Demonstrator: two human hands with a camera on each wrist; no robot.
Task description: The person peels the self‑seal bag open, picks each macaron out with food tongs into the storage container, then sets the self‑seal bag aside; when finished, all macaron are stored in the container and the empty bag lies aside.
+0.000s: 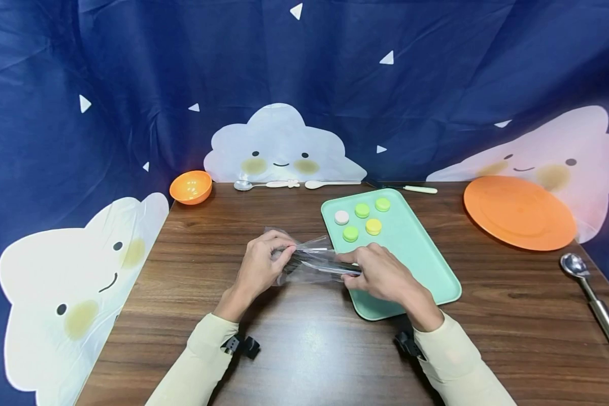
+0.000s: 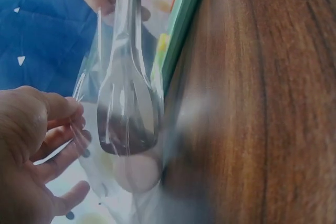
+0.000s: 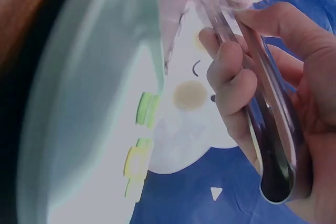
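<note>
Over the wooden table (image 1: 304,349), my left hand (image 1: 261,265) pinches the open end of a clear plastic bag (image 1: 304,260). A metal fork (image 1: 321,265) lies partly inside it, and my right hand (image 1: 380,273) grips the handle. In the left wrist view the fork's tines (image 2: 128,114) show through the bag (image 2: 86,90), held by my left hand (image 2: 31,145). The right wrist view has my right hand (image 3: 247,77) wrapped round the handle (image 3: 273,129). Just right of the hands lies a mint-green tray (image 1: 426,265) with several small round discs (image 1: 362,210).
At the back left stands an orange bowl (image 1: 190,186). Two spoons (image 1: 264,184) and a small white-handled tool (image 1: 411,188) line the far edge. An orange plate (image 1: 519,211) lies back right, and a metal scoop (image 1: 594,304) near the right edge.
</note>
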